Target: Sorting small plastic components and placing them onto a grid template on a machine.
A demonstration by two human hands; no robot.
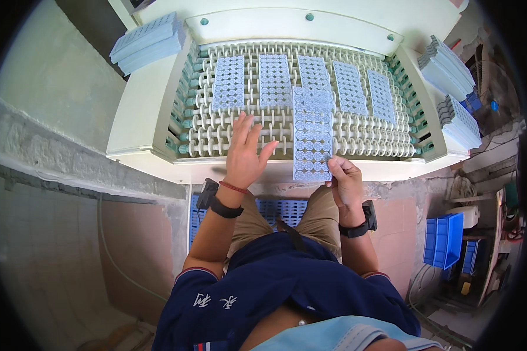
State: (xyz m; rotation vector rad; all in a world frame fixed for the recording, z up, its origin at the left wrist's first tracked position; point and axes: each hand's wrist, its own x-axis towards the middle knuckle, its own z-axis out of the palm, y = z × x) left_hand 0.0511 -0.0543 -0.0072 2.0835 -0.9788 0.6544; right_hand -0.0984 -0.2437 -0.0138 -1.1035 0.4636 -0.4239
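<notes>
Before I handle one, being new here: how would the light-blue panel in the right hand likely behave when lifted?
The light-blue panel is probably fairly stiff: pinched near one corner by the right hand, it looks straight. Likely light, since it seems thin. It might slide readily over the white wheels.

- Five sheets [274,81] lie side by side on the wheels [369,131] of the machine [137,123].
- A sixth sheet [312,140] is in front of the middle one and hides part of it.
- The right hand [345,180] is at the sixth sheet's near right corner.
- The left hand [245,153] is in front of the first sheet on the left.
- One pile [149,44] is on the machine's left side.
- Two piles [447,69] are at its right side, one behind the other.
</notes>
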